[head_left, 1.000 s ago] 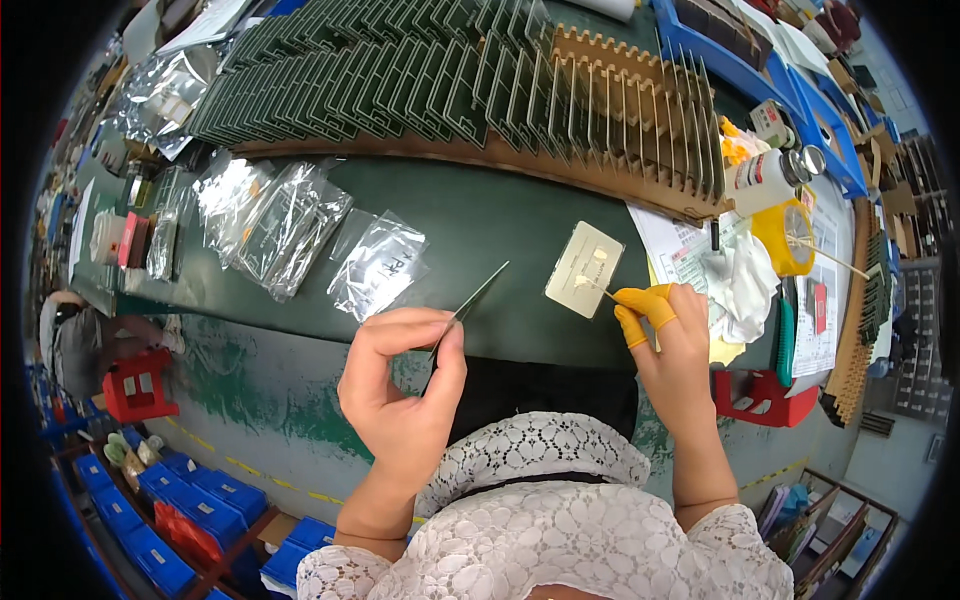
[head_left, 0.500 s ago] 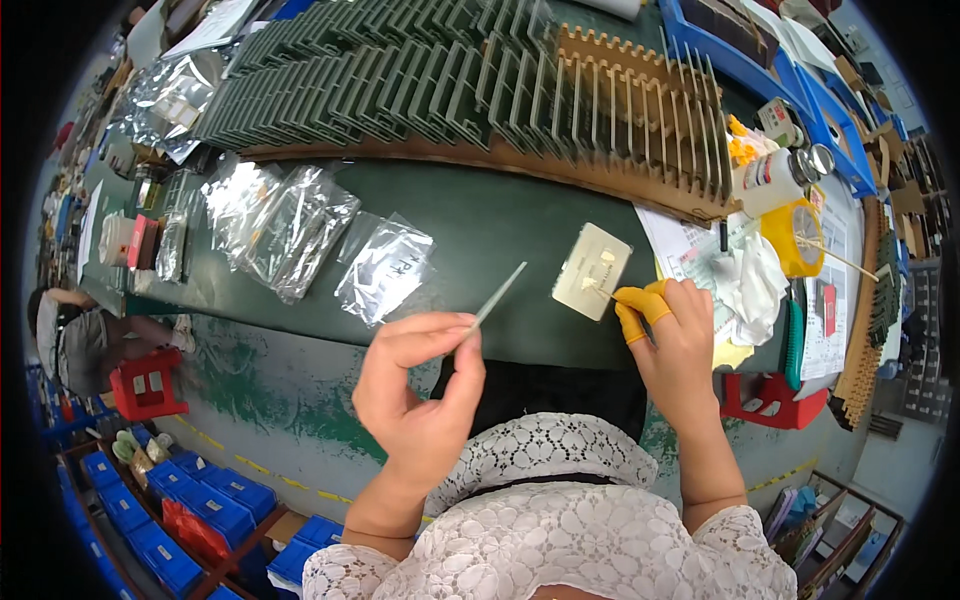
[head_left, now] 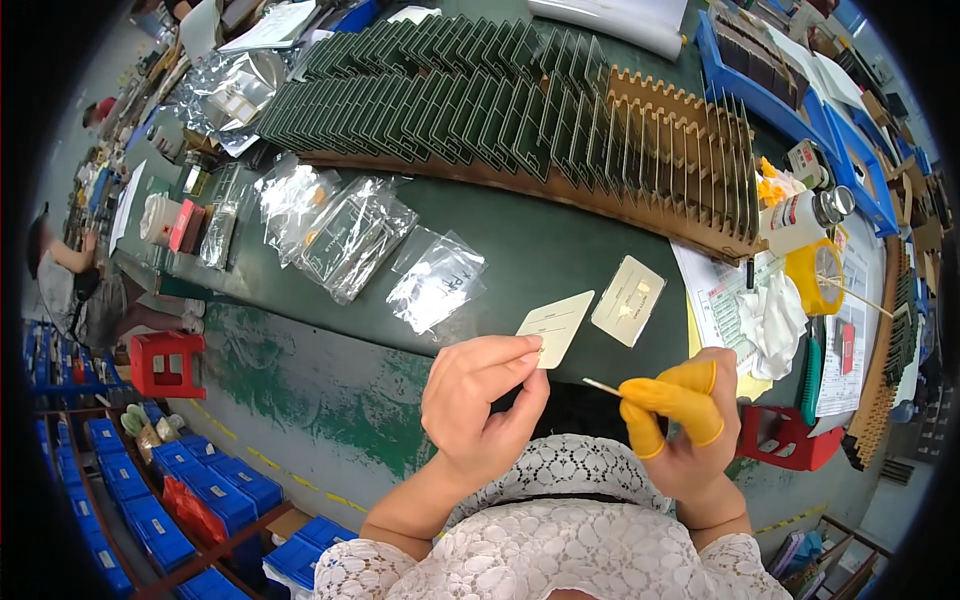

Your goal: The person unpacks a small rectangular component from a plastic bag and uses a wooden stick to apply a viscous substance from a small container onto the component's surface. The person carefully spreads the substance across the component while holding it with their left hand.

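My left hand [head_left: 485,405] pinches a thin cream rectangular plate [head_left: 560,325] by its near left corner, holding it tilted above the table's front edge. Small dark marks show on its face. A similar cream plate [head_left: 628,302] lies flat on the green table, just beyond it to the right. Yellow finger cots cover some fingers of my right hand [head_left: 690,415], which grips a thin stick with a pale tip [head_left: 600,386]. The tip points left toward the held plate, with a gap between them.
Slotted brown racks [head_left: 665,225] full of upright dark green boards cross the back. Clear plastic bags [head_left: 350,235] lie left of centre. At right are a white bottle [head_left: 795,220], a yellow container [head_left: 815,275], crumpled white tissue [head_left: 775,325] and papers. Red stools [head_left: 165,365] stand below.
My left hand has turned its plate from nearly edge-on to showing its face. My right hand has drawn the stick back from the plate on the table. The whole view has shifted.
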`<state>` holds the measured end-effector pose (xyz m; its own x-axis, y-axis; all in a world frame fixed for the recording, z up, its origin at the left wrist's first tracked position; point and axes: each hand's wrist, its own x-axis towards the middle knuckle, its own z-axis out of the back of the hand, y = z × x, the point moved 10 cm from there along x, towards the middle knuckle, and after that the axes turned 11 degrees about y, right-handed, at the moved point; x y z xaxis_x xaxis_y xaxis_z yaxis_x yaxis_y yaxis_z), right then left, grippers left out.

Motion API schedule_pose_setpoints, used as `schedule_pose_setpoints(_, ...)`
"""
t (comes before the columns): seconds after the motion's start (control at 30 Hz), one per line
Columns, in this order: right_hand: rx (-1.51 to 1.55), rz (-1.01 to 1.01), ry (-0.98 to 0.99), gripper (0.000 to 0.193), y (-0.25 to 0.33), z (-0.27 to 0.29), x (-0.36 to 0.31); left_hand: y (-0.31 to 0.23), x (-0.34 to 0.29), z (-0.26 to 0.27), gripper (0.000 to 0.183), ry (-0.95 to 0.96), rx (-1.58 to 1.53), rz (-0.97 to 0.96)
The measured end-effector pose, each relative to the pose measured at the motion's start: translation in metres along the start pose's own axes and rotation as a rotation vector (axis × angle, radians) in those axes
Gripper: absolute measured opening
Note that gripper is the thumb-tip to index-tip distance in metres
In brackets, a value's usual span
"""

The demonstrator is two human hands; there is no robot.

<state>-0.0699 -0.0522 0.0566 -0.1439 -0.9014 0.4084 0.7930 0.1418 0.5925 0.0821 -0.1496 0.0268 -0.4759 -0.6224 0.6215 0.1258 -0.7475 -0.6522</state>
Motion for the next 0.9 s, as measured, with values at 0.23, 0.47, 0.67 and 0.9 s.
schedule_pose_setpoints(0.23,-0.104,0.095,0.01,0.035,0.015,-0.007,0.004,-0.003,-0.001,0.003,0.033,-0.002,-0.005,-0.007)
schedule_pose_setpoints(0.47,-0.136,0.104,0.002,0.035,0.018,-0.007,0.007,-0.002,0.0,0.004,0.032,-0.009,-0.014,-0.016)
schedule_pose_setpoints(0.67,-0.137,0.119,0.011,0.036,0.019,-0.009,0.007,0.0,-0.001,0.004,0.032,-0.011,-0.016,-0.008)
schedule_pose_setpoints(0.9,-0.145,0.116,-0.006,0.037,0.018,-0.009,0.009,-0.001,-0.001,0.004,0.033,-0.008,-0.003,-0.008)
